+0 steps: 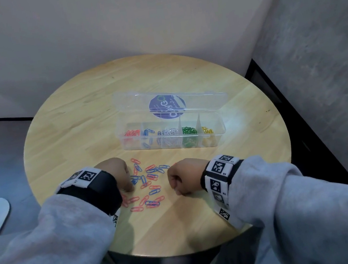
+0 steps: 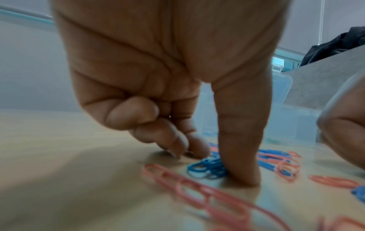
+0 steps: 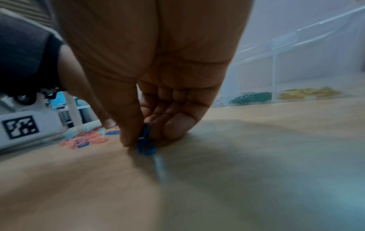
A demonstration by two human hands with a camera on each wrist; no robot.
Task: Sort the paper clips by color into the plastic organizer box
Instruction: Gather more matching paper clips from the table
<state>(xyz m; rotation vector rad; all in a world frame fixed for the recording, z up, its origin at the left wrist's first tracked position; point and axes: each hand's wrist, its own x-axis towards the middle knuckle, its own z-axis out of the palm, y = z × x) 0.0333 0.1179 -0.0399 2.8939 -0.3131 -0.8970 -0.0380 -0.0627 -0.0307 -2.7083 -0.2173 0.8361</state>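
Dozens of thin red and blue wire paper clips (image 1: 147, 185) lie loose on the round wooden worktop (image 1: 74, 115), just before the clear plastic organizer box (image 1: 218, 132). Light, springy and flat, they probably need fingertip pinches at an edge. Left hand (image 1: 116, 174) presses a blue cluster (image 2: 207, 169); right hand (image 1: 183, 176) pinches a blue clip (image 3: 146, 143).

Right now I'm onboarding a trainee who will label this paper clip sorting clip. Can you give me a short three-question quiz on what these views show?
1. True or false: the organizer box has its lid shut.
2. Which two colors are the loose clips on the table? A) red and blue B) green and yellow C) white and green
3. Fill in: the right hand pinches a ____ clip against the table.

Key
1. False: the lid stands open.
2. A. Green, yellow and white clips lie only in the box.
3. Blue. The left hand works in the loose pile.
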